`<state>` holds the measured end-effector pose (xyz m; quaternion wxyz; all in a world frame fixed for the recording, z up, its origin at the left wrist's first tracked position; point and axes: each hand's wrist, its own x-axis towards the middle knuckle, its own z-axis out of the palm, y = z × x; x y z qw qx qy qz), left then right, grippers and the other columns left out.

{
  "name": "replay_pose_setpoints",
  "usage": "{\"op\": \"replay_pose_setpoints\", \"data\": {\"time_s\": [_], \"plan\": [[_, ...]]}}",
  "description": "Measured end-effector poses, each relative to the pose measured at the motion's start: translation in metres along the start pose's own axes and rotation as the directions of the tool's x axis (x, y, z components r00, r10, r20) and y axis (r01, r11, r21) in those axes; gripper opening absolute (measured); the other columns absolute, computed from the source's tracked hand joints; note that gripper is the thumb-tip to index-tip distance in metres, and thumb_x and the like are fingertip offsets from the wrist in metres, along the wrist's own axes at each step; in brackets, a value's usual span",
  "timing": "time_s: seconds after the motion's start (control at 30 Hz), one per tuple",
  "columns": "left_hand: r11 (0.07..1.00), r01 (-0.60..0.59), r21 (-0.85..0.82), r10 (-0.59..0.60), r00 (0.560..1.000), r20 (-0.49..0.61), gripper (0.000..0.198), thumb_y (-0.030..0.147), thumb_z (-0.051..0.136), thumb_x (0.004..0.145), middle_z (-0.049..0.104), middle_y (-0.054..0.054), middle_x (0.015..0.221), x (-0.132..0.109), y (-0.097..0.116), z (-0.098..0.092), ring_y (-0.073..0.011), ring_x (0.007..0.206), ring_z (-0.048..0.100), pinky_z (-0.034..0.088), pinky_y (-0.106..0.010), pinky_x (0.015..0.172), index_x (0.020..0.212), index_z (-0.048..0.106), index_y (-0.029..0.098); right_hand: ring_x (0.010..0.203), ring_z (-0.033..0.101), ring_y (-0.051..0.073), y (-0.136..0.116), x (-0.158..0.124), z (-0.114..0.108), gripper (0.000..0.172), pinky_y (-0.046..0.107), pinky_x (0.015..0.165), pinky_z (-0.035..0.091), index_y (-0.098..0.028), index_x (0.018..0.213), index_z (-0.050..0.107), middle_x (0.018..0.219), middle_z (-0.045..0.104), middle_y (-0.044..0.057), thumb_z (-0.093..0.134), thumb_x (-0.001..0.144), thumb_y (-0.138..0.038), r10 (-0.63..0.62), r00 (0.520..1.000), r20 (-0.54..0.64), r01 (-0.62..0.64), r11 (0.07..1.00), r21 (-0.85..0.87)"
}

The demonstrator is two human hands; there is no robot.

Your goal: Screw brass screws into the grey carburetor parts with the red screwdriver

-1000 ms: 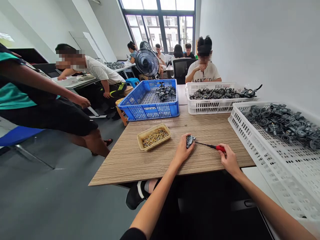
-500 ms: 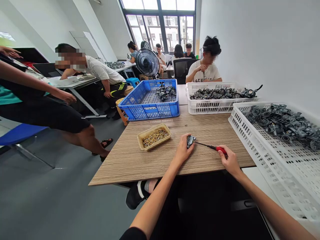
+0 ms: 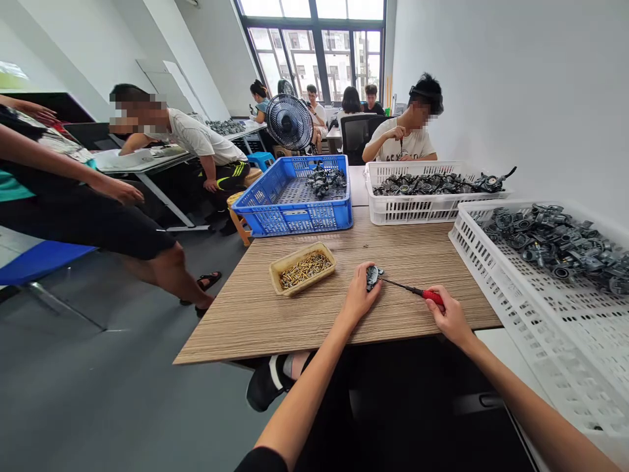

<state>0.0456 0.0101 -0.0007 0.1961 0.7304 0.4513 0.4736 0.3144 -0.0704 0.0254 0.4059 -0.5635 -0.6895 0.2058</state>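
On the wood-grain table (image 3: 236, 321), my left hand (image 3: 358, 295) is closed around a small grey metal carburetor (image 3: 372, 278). My right hand (image 3: 452, 317) grips the red handle of a screwdriver (image 3: 432, 296). Its thin dark shaft points left, and the tip meets the right side of the carburetor; the exact contact spot is too small to make out. To the left of my left hand stands a beige tray (image 3: 279, 288) holding many small brass-coloured parts (image 3: 305, 269). A tiny loose piece (image 3: 365, 246) lies beyond the carburetor.
A blue crate (image 3: 295, 226) with several carburetors stands at the table's back. White crates of carburetors stand at the back right (image 3: 417, 213) and right (image 3: 491, 275). A co-worker (image 3: 403, 137) sits opposite; another person (image 3: 98, 196) stands left. A fan (image 3: 289, 122) stands behind.
My hands stay almost in place, with the screwdriver still against the carburetor. The co-worker opposite has shifted the head slightly right, and the standing person's hand has moved slightly left.
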Motion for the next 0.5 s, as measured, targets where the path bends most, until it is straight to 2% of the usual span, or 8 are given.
{"op": "replay_pose_setpoints", "data": {"time_s": [0.23,0.5], "plan": [[1.000,0.004,0.006,-0.004,1.000,-0.001,0.042,0.023,0.063,0.097,0.062,-0.011,0.132,-0.0003,0.0009,-0.0002,-0.0267,0.125,0.062,0.051,-0.046,0.112,0.137,0.048,0.025,0.057,0.062,0.021,-0.0054,0.0006,-0.0029,0.025,0.033,0.060,0.052,-0.027,0.103,0.062,0.072,0.067,-0.001,0.052,0.102,-0.050,-0.012,0.999,0.036,0.013,1.000,-0.009],[1.000,0.006,-0.018,-0.006,1.000,0.001,0.040,0.021,0.060,0.099,0.060,-0.011,0.131,-0.0005,0.0025,-0.0019,-0.0286,0.124,0.061,0.051,-0.045,0.110,0.137,0.047,0.023,0.061,0.066,0.020,-0.0068,-0.0007,-0.0028,0.022,0.034,0.064,0.054,-0.027,0.116,0.050,0.095,0.074,0.005,0.054,0.100,-0.043,0.004,0.998,0.056,-0.007,0.998,0.064]]}}
